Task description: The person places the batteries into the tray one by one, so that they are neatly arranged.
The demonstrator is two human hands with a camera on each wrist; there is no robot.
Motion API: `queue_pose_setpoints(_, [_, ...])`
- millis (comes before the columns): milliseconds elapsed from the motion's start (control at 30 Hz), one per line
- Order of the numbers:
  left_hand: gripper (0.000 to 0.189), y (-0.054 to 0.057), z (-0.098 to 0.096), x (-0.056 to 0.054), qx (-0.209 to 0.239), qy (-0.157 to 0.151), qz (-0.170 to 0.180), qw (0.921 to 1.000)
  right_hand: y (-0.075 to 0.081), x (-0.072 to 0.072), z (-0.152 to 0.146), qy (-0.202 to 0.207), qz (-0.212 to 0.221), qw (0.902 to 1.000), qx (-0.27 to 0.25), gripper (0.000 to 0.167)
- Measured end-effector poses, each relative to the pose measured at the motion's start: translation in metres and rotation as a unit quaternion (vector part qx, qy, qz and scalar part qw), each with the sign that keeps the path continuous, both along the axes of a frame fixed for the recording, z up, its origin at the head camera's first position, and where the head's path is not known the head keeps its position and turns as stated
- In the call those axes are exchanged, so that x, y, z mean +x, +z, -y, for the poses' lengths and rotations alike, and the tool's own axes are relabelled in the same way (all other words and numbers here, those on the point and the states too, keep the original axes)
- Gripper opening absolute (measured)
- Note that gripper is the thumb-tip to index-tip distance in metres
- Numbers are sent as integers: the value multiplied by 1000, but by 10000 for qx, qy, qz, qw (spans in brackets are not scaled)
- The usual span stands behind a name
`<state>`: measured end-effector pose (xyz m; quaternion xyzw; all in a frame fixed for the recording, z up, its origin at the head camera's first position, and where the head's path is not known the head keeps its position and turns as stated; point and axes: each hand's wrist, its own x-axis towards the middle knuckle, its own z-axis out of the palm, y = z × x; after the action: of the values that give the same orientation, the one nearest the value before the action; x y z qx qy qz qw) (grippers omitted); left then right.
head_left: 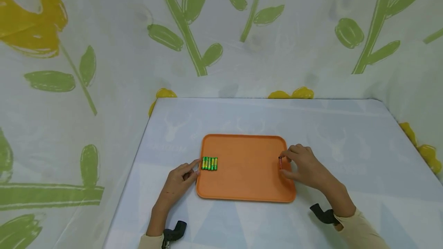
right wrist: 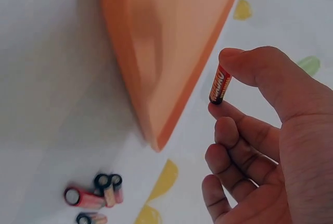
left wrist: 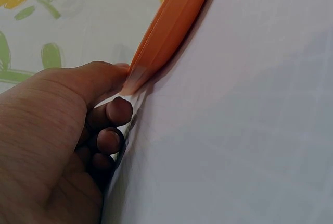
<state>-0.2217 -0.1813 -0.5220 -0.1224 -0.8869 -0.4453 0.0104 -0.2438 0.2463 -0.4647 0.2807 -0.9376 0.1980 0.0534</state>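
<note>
My right hand point(head_left: 306, 166) pinches a small red battery point(right wrist: 220, 84) end to end between thumb and index finger, above the tray's right rim. Its other fingers are bent and loose. Straight index finger and thumb of my left hand point(head_left: 178, 183) touch the left rim of the orange tray point(head_left: 245, 199), close to a row of green and yellow batteries point(head_left: 209, 163). These stand side by side inside that rim. In the left wrist view the thumb meets the tray's edge, with the remaining fingers loosely bent below.
Several blurred red and black batteries point(right wrist: 99, 195) lie past a tray corner in the right wrist view; the head view does not show them. A pale patterned cloth covers the table point(head_left: 249, 118). Flower-printed sheeting point(head_left: 121, 30) hangs behind and at the sides.
</note>
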Motion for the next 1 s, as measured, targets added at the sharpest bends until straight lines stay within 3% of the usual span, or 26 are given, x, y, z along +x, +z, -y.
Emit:
queue_pose_setpoints(333, [44, 0, 1, 0, -122, 2, 137, 9998, 4, 0, 24, 98, -65, 9997, -221, 36])
queue_pose_setpoints(1000, [41, 4, 0, -1, -75, -56, 57, 9999, -6, -6, 56, 229, -161, 9984, -494, 33])
